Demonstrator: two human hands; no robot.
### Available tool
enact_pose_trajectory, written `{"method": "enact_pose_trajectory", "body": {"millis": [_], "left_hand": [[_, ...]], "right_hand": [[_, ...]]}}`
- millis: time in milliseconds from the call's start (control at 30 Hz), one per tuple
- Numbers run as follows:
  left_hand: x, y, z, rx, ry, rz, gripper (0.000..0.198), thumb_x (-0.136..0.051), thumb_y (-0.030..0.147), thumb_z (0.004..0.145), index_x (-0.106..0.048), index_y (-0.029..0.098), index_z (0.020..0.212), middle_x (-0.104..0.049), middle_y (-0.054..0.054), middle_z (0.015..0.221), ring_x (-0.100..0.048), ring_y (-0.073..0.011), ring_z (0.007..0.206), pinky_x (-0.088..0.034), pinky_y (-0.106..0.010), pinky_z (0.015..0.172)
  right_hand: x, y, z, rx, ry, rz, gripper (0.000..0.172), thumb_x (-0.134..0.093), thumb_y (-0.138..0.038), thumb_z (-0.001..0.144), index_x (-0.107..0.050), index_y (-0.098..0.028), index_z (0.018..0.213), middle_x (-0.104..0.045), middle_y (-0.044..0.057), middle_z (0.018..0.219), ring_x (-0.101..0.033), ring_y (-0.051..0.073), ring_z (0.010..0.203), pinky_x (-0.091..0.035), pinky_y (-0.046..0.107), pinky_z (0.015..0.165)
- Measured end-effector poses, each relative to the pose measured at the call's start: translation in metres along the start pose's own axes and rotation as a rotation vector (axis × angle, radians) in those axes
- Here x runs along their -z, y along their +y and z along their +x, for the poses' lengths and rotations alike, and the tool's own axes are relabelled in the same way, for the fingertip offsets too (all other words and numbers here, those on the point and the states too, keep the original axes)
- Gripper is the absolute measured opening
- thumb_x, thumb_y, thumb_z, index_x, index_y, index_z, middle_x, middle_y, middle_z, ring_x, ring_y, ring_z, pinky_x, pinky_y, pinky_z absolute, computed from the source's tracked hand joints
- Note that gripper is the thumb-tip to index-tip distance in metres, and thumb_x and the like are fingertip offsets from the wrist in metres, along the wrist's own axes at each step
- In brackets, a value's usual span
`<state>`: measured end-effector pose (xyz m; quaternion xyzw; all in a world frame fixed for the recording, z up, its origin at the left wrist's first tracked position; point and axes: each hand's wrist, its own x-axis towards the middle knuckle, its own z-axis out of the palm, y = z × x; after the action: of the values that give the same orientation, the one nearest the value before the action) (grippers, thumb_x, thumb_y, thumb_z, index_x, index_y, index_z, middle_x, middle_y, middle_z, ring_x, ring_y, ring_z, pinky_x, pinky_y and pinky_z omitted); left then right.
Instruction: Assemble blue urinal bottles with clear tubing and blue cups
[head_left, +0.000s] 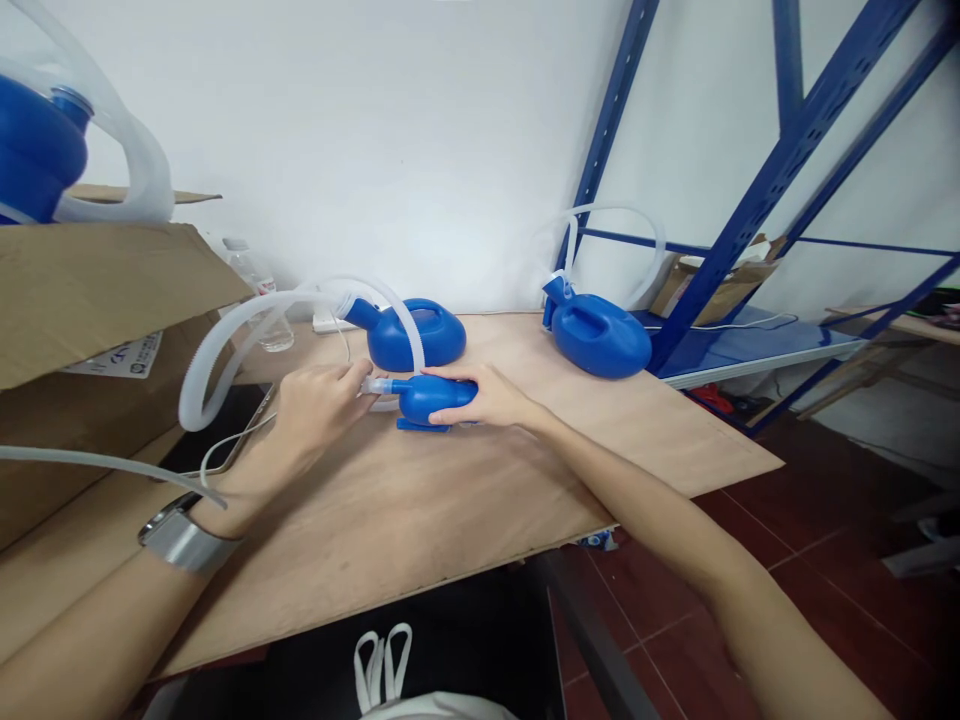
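Note:
A small blue bottle-like part (425,399) is held low over the table's middle, with my right hand (487,397) wrapped round its right end. At its left, my left hand (322,400) pinches a clear connector (375,385) that joins the blue neck. Just behind stands a blue jug with a handle (427,335), and a white corrugated hose (206,365) loops from its mouth to the left and over towards my hands. Under the small part is a flat blue piece (420,425), partly hidden.
A second blue jug (604,338) with a hose stands at the right of the wooden table (450,500). At left are a cardboard box (112,290), a dark tablet (217,430), a clear bottle (266,300) and another blue jug (37,150). Blue shelving (720,230) rises at right.

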<state>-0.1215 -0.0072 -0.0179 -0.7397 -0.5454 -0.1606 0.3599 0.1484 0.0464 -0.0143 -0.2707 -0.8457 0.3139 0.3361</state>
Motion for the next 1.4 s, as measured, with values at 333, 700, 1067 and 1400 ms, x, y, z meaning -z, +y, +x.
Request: {"method": "enact_pose_trajectory", "body": {"millis": [333,700,1067,1400], "left_hand": [[-0.005,-0.017,-0.002,-0.343,0.287,-0.221,0.032,-0.057,0.024,0.101,-0.061,0.022,0.133,-0.072,-0.015,0.116,-0.070,-0.0253,0.093,-0.051,-0.037,0.080],[0.000,-0.019,0.000,-0.398,0.220,-0.170,0.019,-0.049,0.028,0.105,-0.064,0.018,0.099,-0.068,-0.005,0.075,-0.063,-0.0200,0.064,-0.036,-0.031,0.056],[0.000,-0.005,-0.002,-0.374,0.020,-0.243,0.027,-0.042,0.031,0.106,-0.061,0.019,0.090,-0.066,-0.006,0.067,-0.061,-0.0214,0.055,-0.031,-0.030,0.051],[0.011,0.005,-0.003,-0.311,-0.009,-0.232,0.033,-0.041,0.035,0.107,-0.060,0.019,0.086,-0.067,-0.008,0.070,-0.062,-0.0227,0.059,-0.030,-0.031,0.054]], "right_hand": [[0.013,0.001,0.000,-0.014,-0.063,0.072,0.071,-0.088,-0.046,0.072,-0.068,-0.026,0.138,-0.071,0.007,0.135,-0.064,0.033,0.130,-0.049,0.053,0.115],[0.014,0.001,0.000,0.061,-0.104,0.068,0.070,-0.088,-0.050,0.071,-0.070,-0.024,0.135,-0.074,0.005,0.129,-0.067,0.031,0.124,-0.051,0.046,0.112],[0.026,-0.008,-0.005,0.264,-0.103,-0.297,0.067,-0.084,-0.046,0.078,-0.065,-0.031,0.140,-0.072,0.003,0.135,-0.070,0.028,0.121,-0.050,0.040,0.110],[0.026,-0.005,-0.008,0.344,-0.069,-0.415,0.069,-0.082,-0.044,0.079,-0.063,-0.029,0.144,-0.069,0.004,0.139,-0.071,0.028,0.120,-0.052,0.038,0.105]]}}
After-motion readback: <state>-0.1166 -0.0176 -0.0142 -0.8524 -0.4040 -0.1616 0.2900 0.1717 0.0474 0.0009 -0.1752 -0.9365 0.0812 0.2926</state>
